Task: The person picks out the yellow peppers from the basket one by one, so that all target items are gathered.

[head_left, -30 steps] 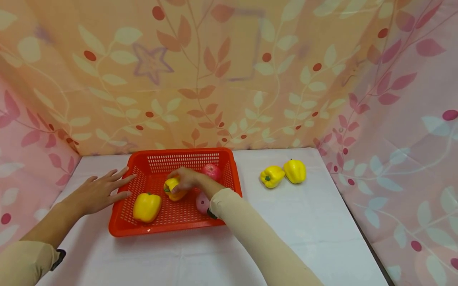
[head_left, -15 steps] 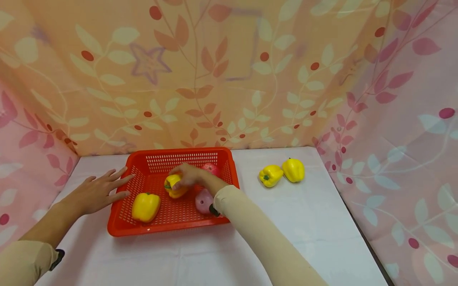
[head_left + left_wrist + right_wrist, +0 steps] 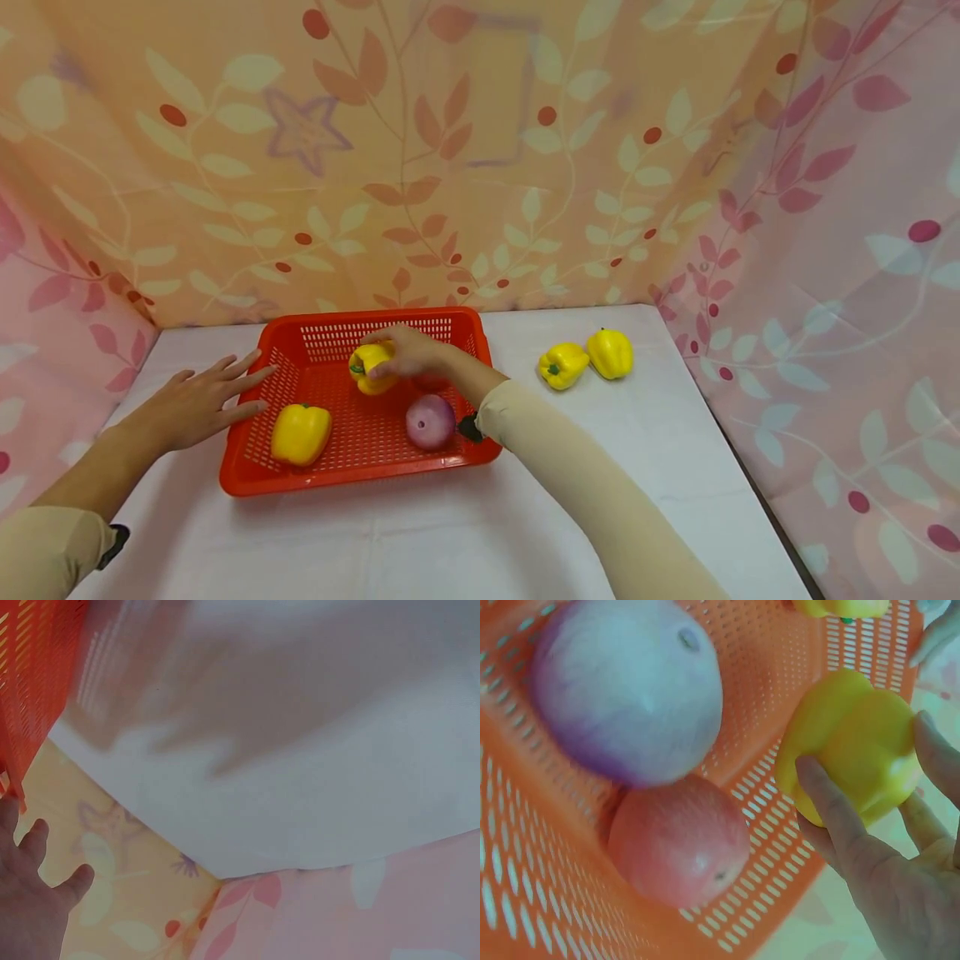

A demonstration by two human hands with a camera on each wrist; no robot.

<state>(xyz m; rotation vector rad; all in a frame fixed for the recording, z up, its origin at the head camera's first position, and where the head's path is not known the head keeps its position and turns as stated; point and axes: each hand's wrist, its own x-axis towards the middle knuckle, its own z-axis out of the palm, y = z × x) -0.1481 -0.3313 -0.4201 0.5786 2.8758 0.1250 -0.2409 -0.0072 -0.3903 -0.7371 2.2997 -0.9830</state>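
My right hand [image 3: 408, 352] grips a yellow bell pepper [image 3: 369, 367] over the back part of the red basket [image 3: 348, 478]; in the right wrist view, thumb and fingers curl around the pepper [image 3: 855, 750]. My left hand [image 3: 202, 406] spreads its fingers at the basket's left rim. A second yellow pepper [image 3: 302, 435] lies in the basket's front left corner. On the right inside sits a purple onion [image 3: 431, 422]. Behind it, a round red fruit [image 3: 679, 844] shows fully in the right wrist view, mostly covered by my right arm in the head view.
Two more yellow peppers, a nearer one [image 3: 563, 365] and a farther one [image 3: 611, 353], lie side by side on the white tabletop [image 3: 637, 475] right of the basket. Patterned cloth [image 3: 465, 167] hangs behind the table and along both sides.
My right hand has raised the gripped pepper a little, toward the back of the basket. More of the onion shows now. The left hand stays at the rim.
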